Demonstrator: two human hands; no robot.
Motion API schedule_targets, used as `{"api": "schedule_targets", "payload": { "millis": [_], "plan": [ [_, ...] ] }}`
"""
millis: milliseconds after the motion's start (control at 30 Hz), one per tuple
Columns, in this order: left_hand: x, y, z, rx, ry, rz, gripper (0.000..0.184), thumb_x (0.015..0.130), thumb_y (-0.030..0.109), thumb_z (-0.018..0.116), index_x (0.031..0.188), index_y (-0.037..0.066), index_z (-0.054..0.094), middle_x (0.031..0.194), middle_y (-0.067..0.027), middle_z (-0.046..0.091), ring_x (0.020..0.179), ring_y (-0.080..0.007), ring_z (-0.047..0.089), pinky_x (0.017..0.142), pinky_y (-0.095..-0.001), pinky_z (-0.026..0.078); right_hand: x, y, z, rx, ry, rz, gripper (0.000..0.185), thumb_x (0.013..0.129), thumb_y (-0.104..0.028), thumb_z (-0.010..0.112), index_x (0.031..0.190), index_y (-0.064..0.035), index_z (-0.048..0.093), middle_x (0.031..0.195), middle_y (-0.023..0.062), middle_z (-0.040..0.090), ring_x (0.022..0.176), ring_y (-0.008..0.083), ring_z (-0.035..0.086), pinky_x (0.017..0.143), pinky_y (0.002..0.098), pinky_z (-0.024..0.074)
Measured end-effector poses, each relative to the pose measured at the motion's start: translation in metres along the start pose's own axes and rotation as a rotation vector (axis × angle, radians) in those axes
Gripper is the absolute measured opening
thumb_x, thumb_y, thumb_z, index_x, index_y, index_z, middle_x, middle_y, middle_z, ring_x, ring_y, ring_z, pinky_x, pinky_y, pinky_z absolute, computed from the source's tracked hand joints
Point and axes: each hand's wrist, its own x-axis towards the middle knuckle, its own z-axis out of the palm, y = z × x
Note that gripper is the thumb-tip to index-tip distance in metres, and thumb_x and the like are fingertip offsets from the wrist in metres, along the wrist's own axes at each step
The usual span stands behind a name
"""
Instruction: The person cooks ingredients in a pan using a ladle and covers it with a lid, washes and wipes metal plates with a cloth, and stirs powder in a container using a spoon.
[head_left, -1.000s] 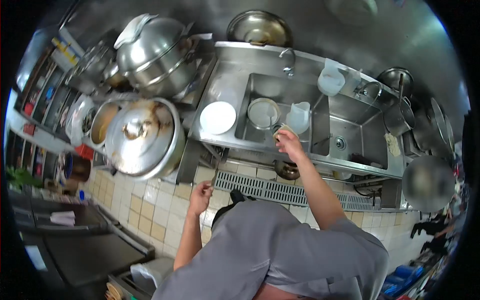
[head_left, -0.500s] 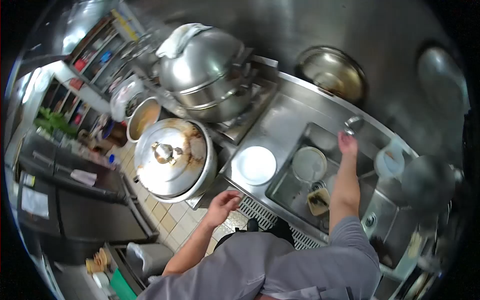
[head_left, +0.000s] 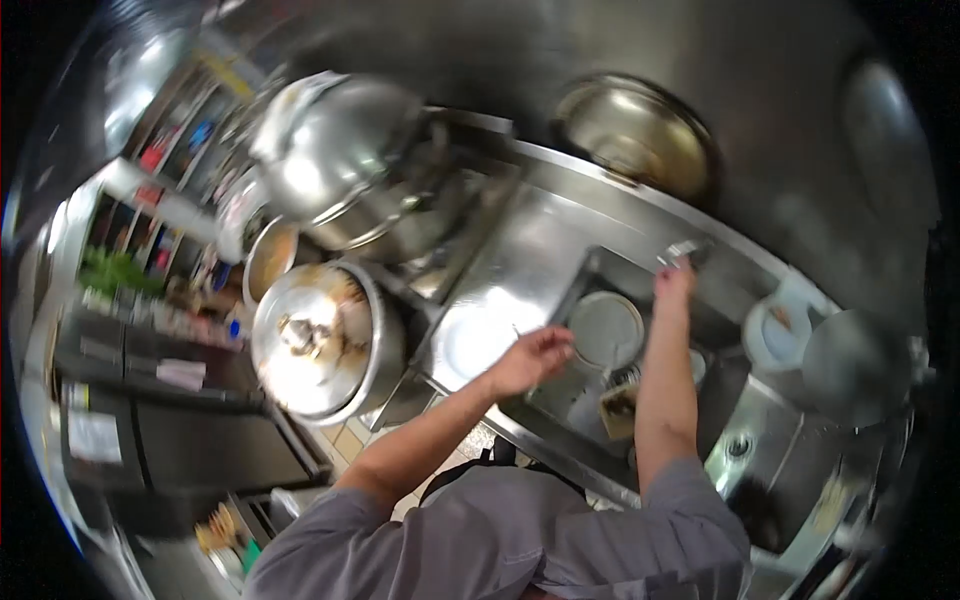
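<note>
Faucet at one o'clock was reached by the right hand, apparently for control, fingers too blurred to tell; the left hand was held near the bowl, fingers loosely curled, perhaps for balance.

Blur at upper centre-right leaves the contact between the right grip and the faucet unclear. The right forearm hides part of the sink. Shelf items, upper left, are too small to tell. The shirt is cut off below.
</note>
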Motion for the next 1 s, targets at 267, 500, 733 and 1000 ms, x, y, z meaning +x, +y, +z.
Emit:
{"api": "schedule_targets", "payload": {
  "millis": [267, 500, 733, 1000],
  "plan": [
    [0.160, 0.018, 0.053, -0.464, 0.251, -0.259, 0.033, 0.103, 0.033, 0.059, 0.122, 0.007, 0.061, 0.103, -0.0039, 0.064, 0.093, -0.0194, 0.063, 0.078, -0.0386, 0.054, -0.167, 0.031, 0.072, -0.411, -0.254, 0.002, 0.026, 0.101, -0.028, 0.063, 0.086, -0.0080, 0.063, 0.072, 0.0042, 0.061, 0.055, 0.0143, 0.051, 0.049, 0.0299, 0.0427],
    [0.263, -0.002, 0.069, -0.610, 0.001, -0.228, 0.034, 0.106, 0.033, 0.048, 0.115, 0.004, 0.063, 0.097, -0.0092, 0.067, 0.086, -0.0206, 0.066, 0.075, -0.0395, 0.056, -0.196, -0.003, 0.055, -0.504, -0.308, -0.331, 0.020, 0.101, -0.023, 0.065, 0.096, -0.0039, 0.065, 0.081, 0.0004, 0.063, 0.067, 0.0118, 0.057, 0.058, 0.0301, 0.0447],
    [0.244, 0.020, 0.111, 0.206, 0.049, 0.037, 0.037, 0.104, 0.031, 0.050, 0.117, -0.001, 0.062, 0.100, -0.0135, 0.069, 0.088, -0.0247, 0.068, 0.073, -0.0398, 0.055, -0.199, -0.017, 0.016, -0.339, -0.200, -0.102, 0.045, 0.105, -0.043, 0.052, 0.131, -0.0079, 0.061, 0.106, 0.0049, 0.063, 0.084, 0.0176, 0.061, 0.066, 0.0393, 0.0523],
    [0.215, 0.029, 0.074, 0.357, -0.052, 0.247, 0.063, 0.106, 0.048, 0.038, 0.154, 0.007, 0.039, 0.160, -0.0226, 0.036, 0.152, -0.0317, 0.030, 0.124, -0.0389, 0.021, -0.206, 0.031, 0.038, -0.199, -0.391, 0.215, 0.067, 0.099, -0.058, 0.051, 0.156, -0.0258, 0.038, 0.154, 0.0087, 0.041, 0.128, 0.0317, 0.050, 0.091, 0.0502, 0.0530]
  ]
}}
